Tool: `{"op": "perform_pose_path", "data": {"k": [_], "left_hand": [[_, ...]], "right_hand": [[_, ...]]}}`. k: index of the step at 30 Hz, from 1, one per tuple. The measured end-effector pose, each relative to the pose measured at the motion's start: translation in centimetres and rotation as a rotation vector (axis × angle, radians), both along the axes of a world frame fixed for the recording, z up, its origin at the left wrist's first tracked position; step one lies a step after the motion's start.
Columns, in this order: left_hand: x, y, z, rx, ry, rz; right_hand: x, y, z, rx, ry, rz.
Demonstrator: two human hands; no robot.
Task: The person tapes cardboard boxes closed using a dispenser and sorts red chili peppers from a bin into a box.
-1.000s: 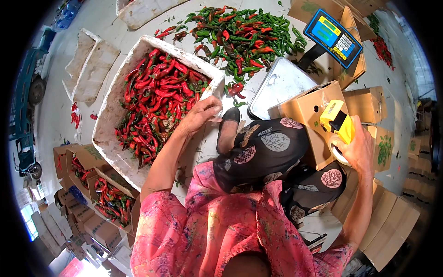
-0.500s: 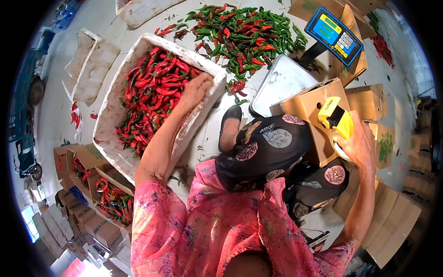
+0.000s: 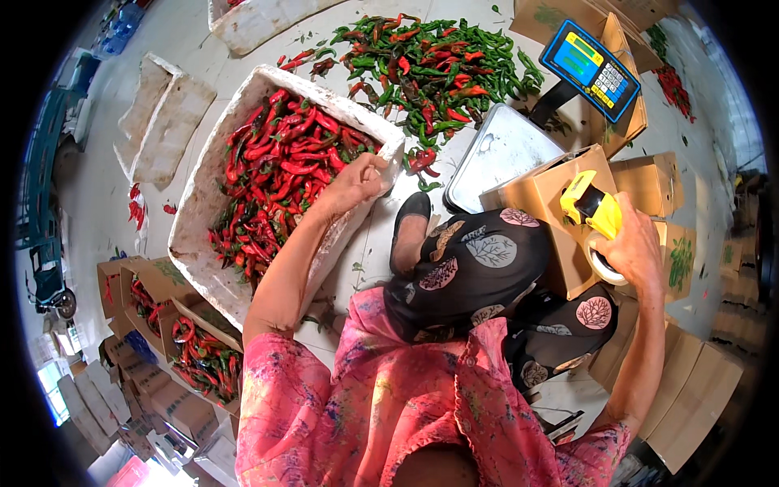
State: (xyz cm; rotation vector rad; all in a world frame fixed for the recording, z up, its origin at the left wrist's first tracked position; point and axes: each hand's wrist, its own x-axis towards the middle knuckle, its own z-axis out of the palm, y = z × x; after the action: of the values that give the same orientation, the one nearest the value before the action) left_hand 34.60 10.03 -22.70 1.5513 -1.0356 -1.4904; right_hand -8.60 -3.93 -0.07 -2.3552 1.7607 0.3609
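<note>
My left hand (image 3: 355, 187) is at the right rim of a white foam box (image 3: 380, 122), its fingers curled together; whatever they may pinch cannot be made out. Red chili peppers (image 3: 292, 154) fill the box, some of them dark or greenish. My right hand (image 3: 637, 247) grips a yellow tape dispenser (image 3: 596, 207) with a roll of tape (image 3: 607, 264) on it. The dispenser is held over a brown cardboard box (image 3: 531, 195) standing by my knees.
A platform scale (image 3: 495, 154) with a blue keypad display (image 3: 590, 69) stands ahead. Beyond the foam box lies a pile of green and red peppers (image 3: 438, 73). Open cartons of peppers (image 3: 203, 357) stand at left. More cardboard boxes (image 3: 690, 381) are at right.
My left hand has drawn back from inside the foam box's near-right corner to its rim, fingers more curled. My right hand still holds the tape dispenser in nearly the same place.
</note>
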Motion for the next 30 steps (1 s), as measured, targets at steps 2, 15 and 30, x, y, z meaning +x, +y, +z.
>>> {"op": "perform_pose_path", "data": {"k": [2,15,30], "left_hand": [[0.2,-0.5,-0.4,0.047,-0.145,-0.014],[-1.8,-1.8,-2.5,0.069,-0.941,0.189],[0.6,-0.9,-5.6,-0.214,-0.388,0.414]], "right_hand": [[0.4,0.2,0.1,-0.006,0.007,-0.023],[0.1,0.5,0.3,-0.018,0.02,0.081],[-2.5,0.9,-0.2,-0.005,-0.102,0.098]]}}
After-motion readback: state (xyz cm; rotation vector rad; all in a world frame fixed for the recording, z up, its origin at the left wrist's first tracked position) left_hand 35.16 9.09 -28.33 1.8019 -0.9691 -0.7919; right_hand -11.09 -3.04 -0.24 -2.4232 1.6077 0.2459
